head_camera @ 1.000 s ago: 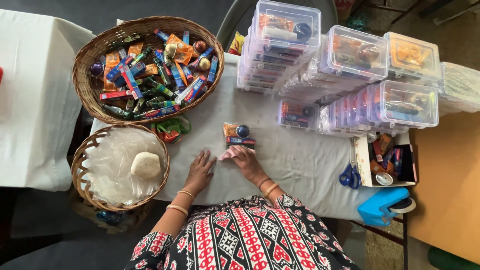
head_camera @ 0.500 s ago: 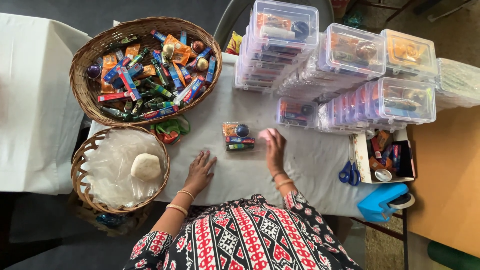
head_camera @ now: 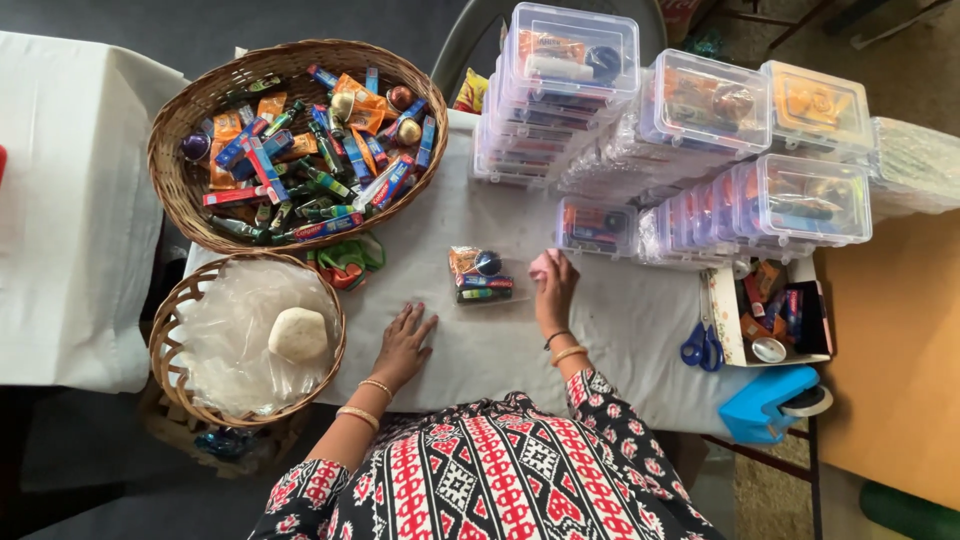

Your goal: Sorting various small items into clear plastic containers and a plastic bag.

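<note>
Right hand [head_camera: 556, 292] pinches small pink piece [head_camera: 540, 265], soft-looking, maybe eraser; loose fingertip hold could drop it. Left hand [head_camera: 403, 345] lies flat, fingers spread, empty, on white cloth [head_camera: 500, 350]. Glossy packet pile [head_camera: 480, 276] sits at nine o'clock from pink piece. Clear plastic boxes [head_camera: 640, 150], stacked high at twelve, could topple if bumped.

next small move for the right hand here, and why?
Probably carry the small pink item in the right hand over to the little pile of packets just beside it. The pile lies loose on the white cloth, while the left hand rests flat and empty.
</note>
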